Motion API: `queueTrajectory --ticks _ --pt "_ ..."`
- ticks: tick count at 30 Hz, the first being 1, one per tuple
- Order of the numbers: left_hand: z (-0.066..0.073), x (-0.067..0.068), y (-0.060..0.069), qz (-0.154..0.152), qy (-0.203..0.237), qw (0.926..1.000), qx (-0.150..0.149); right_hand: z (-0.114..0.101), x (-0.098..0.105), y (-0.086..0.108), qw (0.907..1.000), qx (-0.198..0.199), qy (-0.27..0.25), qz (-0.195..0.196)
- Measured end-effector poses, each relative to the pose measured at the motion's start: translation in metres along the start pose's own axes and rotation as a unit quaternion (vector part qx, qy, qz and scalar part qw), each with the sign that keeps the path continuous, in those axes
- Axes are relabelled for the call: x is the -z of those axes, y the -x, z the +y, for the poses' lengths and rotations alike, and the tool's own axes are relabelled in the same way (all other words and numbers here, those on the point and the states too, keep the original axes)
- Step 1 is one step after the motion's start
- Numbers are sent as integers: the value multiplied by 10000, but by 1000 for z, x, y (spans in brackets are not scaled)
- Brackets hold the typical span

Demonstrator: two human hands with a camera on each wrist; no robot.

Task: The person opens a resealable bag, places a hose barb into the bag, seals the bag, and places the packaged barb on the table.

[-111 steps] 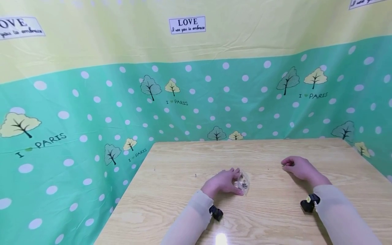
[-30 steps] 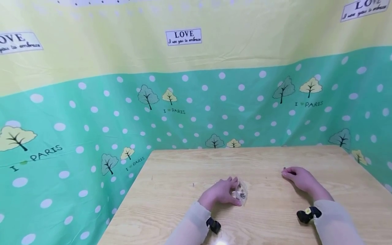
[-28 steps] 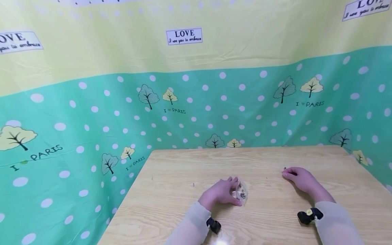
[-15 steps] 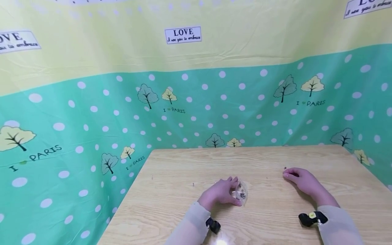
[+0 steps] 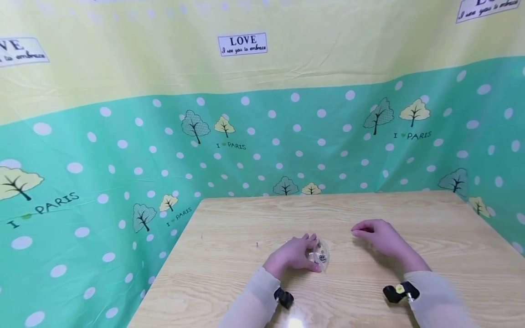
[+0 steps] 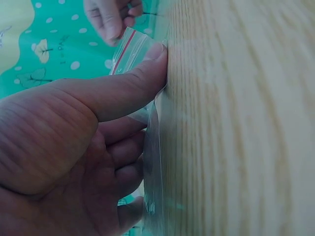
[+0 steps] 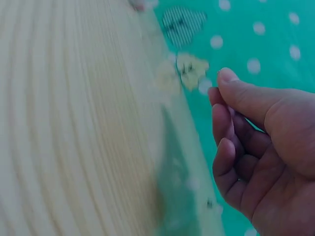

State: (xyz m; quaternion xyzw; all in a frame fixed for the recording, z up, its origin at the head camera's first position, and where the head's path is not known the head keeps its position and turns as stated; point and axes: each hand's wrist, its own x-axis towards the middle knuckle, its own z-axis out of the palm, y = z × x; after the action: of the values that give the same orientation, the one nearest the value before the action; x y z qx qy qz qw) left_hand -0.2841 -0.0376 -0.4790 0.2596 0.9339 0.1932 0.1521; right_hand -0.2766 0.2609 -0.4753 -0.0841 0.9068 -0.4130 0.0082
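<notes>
My left hand (image 5: pixel 293 253) grips a small clear zip-lock bag (image 5: pixel 322 255) that lies on the table, with several small dark parts inside. In the left wrist view the thumb presses near the bag's red seal strip (image 6: pixel 124 49), and the other fingers curl against its far side. My right hand (image 5: pixel 382 237) is to the right of the bag, a little farther back. Its thumb and index fingertips meet in the right wrist view; whether something tiny sits between them cannot be made out. Beyond that hand a small dark piece (image 7: pixel 209 203) lies on the table.
The wood-grain table (image 5: pixel 229 282) carries a small piece (image 5: pixel 257 244) left of the left hand and a tiny speck (image 5: pixel 202 236) farther left. A green and yellow printed curtain (image 5: pixel 254 136) hangs along the back and sides. Both wrists wear black cameras.
My right hand has moved left, closer to the bag, away from where it stayed beside the small dark piece. The left hand has kept its place on the bag. The head view has shifted slightly.
</notes>
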Motion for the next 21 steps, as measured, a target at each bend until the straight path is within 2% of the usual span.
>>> queueTrajectory --ticks 6,11,21 --pt "-1 -1 -4 -9 -105 9999 10 -22 -22 -4 9993 322 -107 -150" --pt "-1 -2 -1 12 -110 9999 -15 -37 -38 -4 9976 630 -135 -261" --pt "0 0 -2 6 -36 10000 43 -55 -51 0 9935 1088 -93 -334"
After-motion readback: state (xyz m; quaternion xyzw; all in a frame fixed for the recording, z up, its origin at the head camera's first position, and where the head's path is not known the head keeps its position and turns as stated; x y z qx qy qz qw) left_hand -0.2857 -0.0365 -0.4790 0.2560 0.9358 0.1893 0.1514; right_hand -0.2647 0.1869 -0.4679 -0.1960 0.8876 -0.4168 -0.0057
